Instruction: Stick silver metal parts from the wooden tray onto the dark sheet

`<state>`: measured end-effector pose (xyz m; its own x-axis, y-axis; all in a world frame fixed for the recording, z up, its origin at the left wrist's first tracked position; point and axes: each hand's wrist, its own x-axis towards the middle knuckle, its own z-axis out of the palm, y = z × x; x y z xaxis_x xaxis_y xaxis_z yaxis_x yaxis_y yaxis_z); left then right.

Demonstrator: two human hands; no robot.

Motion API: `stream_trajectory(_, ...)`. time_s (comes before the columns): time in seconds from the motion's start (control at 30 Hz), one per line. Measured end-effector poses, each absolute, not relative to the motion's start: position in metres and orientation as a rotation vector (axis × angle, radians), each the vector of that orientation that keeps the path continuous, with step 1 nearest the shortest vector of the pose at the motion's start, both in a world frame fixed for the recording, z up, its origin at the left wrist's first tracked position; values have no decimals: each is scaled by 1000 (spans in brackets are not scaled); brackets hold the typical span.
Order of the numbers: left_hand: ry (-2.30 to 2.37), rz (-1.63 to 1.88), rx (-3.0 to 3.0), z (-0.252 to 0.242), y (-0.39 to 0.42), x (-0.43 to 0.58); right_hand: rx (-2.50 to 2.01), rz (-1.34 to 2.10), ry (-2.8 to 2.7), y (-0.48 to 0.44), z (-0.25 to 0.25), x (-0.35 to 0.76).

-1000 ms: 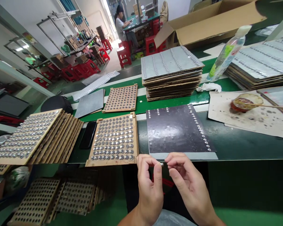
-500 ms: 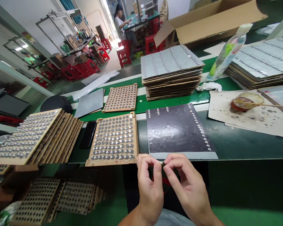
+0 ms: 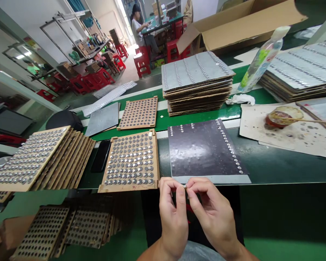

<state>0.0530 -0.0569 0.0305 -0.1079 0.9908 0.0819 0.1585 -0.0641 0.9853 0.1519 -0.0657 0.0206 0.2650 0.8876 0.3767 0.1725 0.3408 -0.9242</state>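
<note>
My left hand (image 3: 174,214) and my right hand (image 3: 213,217) meet in front of the bench edge, thumbs and forefingers pinched together. Between their fingertips is a small shiny metal piece (image 3: 185,186), mostly covered, so its exact kind is hidden. Just beyond the hands lies a dark sheet (image 3: 198,152), with small round metal pieces in a full column at its right and short columns at its top left. To the left of it, a wooden board (image 3: 125,187) carries rows of round metal discs, many with a small shiny piece on top.
A phone (image 3: 100,156) and tilted stacked boards (image 3: 62,159) are at the left. Behind stand another disc board (image 3: 137,112) and a tall sheet stack (image 3: 198,98). At right are a bottle (image 3: 260,65) and a stained paper (image 3: 250,127) bearing an amber-coloured pot (image 3: 281,117) with a stick.
My right hand has moved slightly left, closing the small gap to my left fingertips. The metal piece is now more covered. The boards and sheet stay put.
</note>
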Motion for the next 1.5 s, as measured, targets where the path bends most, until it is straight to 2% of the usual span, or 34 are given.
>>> stream_trajectory(0.23, 1352, 1254, 1321, 29, -57, 52, -1154, 622, -1279, -65, 20, 159)
stream_trajectory(0.43, 1382, 1308, 1546, 26, -57, 49, -1143, 556, -1351, -61, 28, 160)
stream_trajectory(0.73, 1396, 1314, 1786, 24, -56, 48, -1162, 718, -1304, -61, 27, 157)
stream_trajectory(0.93, 1328, 1196, 1582, 23, -55, 45, -1170, 967, -1118, -60, 29, 159)
stream_trajectory(1.1, 1333, 1060, 1384, 26, -47, 30, -1270, 814, -1085, -49, 10, 166)
stream_trajectory(1.27, 1850, 937, 1556, 24, -24, -39, -1401, 489, -1361, -29, -18, 181)
stream_trajectory(1.5, 2508, 731, 1372, 23, 8, -170, -1480, 239, -1608, -9, -40, 185)
